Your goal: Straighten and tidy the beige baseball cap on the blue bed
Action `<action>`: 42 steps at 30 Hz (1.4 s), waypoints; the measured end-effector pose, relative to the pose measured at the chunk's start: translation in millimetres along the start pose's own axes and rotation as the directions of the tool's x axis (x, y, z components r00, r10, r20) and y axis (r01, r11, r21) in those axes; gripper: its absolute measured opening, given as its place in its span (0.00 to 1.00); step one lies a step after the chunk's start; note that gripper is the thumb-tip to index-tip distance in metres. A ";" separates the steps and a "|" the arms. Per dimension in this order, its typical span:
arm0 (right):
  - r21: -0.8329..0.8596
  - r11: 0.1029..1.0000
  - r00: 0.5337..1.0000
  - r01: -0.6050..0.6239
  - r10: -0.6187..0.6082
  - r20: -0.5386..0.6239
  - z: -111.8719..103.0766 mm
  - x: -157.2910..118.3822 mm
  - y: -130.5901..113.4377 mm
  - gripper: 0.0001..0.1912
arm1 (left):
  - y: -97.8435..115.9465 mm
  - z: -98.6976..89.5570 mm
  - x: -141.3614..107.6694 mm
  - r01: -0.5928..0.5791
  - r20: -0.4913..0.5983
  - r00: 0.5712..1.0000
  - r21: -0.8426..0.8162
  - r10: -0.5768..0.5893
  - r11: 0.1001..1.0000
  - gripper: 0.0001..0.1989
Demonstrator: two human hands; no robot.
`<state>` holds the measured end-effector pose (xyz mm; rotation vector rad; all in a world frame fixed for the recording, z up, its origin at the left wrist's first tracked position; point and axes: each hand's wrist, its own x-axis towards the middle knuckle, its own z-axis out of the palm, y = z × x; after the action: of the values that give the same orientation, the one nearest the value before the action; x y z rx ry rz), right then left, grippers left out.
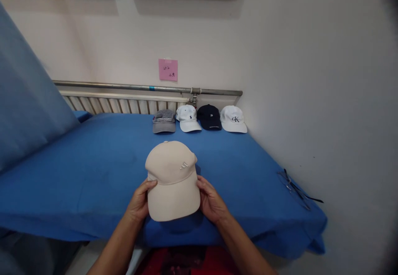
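Observation:
A beige baseball cap (172, 175) with a small three-stripe emblem is held up between my two hands near the front edge of the blue cloth (102, 171). Its brim points toward me. My left hand (140, 198) grips the left side where crown and brim meet, thumb on top. On the opposite side, my right hand (211, 198) is closed on the cap's edge, with most fingertips hidden behind it. Beyond, in a row, sit a grey cap (164, 121), a white cap (188, 118), a dark navy cap (209, 117) and another white cap (234, 119) with "CK" lettering.
Eyeglasses (297, 190) lie at the right edge of the blue cloth beside the wall. A radiator (124, 103) and a metal pipe (124, 86) run along the back. At the left hangs a blue curtain (27, 96). A pink note (168, 69) is stuck to the wall.

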<state>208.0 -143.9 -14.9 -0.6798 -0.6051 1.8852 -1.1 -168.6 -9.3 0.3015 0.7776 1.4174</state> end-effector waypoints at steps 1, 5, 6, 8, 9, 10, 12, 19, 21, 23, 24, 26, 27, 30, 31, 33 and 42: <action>0.005 1.000 1.000 0.003 -0.003 -0.005 -0.8 0.3 0.3 0.14 | -0.2 -0.8 0.4 0.017 0.013 1.000 0.014 -0.017 1.000 0.16; 0.018 1.000 1.000 0.010 -0.010 -0.014 -3.1 0.9 -0.3 0.16 | -0.1 0.7 1.3 0.044 0.006 0.999 0.039 -0.044 0.998 0.13; 0.022 1.000 1.000 0.014 -0.013 -0.017 -3.4 1.0 -0.7 0.16 | -0.2 1.9 1.2 0.024 0.008 1.000 0.044 -0.024 0.999 0.12; 0.031 0.999 0.999 0.025 -0.025 -0.024 -3.5 1.1 -1.9 0.16 | -1.2 3.8 0.5 -0.050 0.010 0.999 0.076 0.049 0.996 0.13; 0.038 0.999 0.999 0.032 -0.031 -0.025 -3.4 1.1 -2.5 0.16 | -1.9 4.1 -0.2 -0.097 -0.002 0.995 0.111 0.098 0.989 0.15; 0.048 0.998 0.999 0.038 -0.037 -0.022 -3.3 1.1 -3.1 0.16 | -2.6 3.7 -1.2 -0.150 -0.025 0.987 0.160 0.156 0.976 0.17; 0.072 0.996 0.999 0.043 -0.043 -0.009 -3.1 1.1 -4.0 0.16 | -3.4 0.7 -3.4 -0.261 -0.088 0.950 0.305 0.300 0.916 0.21; 0.098 0.995 0.999 0.033 -0.036 0.026 -3.9 0.7 -4.1 0.14 | 5.2 -5.7 -8.8 -0.514 0.097 0.788 0.646 0.608 0.564 0.29; 0.095 0.995 0.999 0.012 -0.017 0.045 -3.4 -1.0 -4.7 0.16 | 7.4 -2.4 -8.1 -0.556 0.166 0.745 0.691 0.646 0.463 0.31; 0.087 0.996 0.997 -0.013 0.007 0.075 -2.4 -3.5 -5.5 0.17 | 8.6 1.2 -6.5 -0.575 0.181 0.714 0.703 0.676 0.420 0.30; 0.080 0.997 0.995 -0.023 0.016 0.094 -1.8 -4.8 -5.8 0.17 | 9.1 2.7 -5.6 -0.572 0.169 0.709 0.706 0.685 0.418 0.29; 0.071 0.997 0.991 -0.034 0.024 0.133 -0.8 -6.8 -5.8 0.18 | 10.2 5.3 -4.3 -0.550 0.140 0.717 0.715 0.683 0.431 0.26; 0.078 0.996 0.989 -0.038 0.027 0.147 -0.6 -7.3 -5.5 0.18 | 11.0 6.6 -4.2 -0.536 0.133 0.727 0.723 0.673 0.436 0.25; 0.140 0.985 0.984 -0.097 0.073 0.162 -1.2 -7.1 -4.8 0.18 | 16.2 12.3 -6.3 -0.514 0.156 0.755 0.743 0.637 0.428 0.22; 0.168 0.979 0.983 -0.117 0.090 0.160 -1.9 -6.8 -4.9 0.18 | 19.0 15.2 -7.6 -0.515 0.168 0.758 0.747 0.630 0.420 0.21; 0.200 0.970 0.980 -0.138 0.104 0.172 -3.6 -6.6 -6.0 0.19 | 25.8 21.9 -10.3 -0.528 0.184 0.747 0.748 0.638 0.402 0.15; 0.054 0.983 0.865 -0.178 0.130 0.485 -11.6 -9.2 -1.3 0.13 | 38.5 33.8 -9.4 -0.379 0.015 0.834 0.742 0.551 0.553 0.21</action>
<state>220.0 -150.6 -20.6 -0.1895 -0.7819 2.2387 -8.6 -162.5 41.9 1.0584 1.5365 1.5971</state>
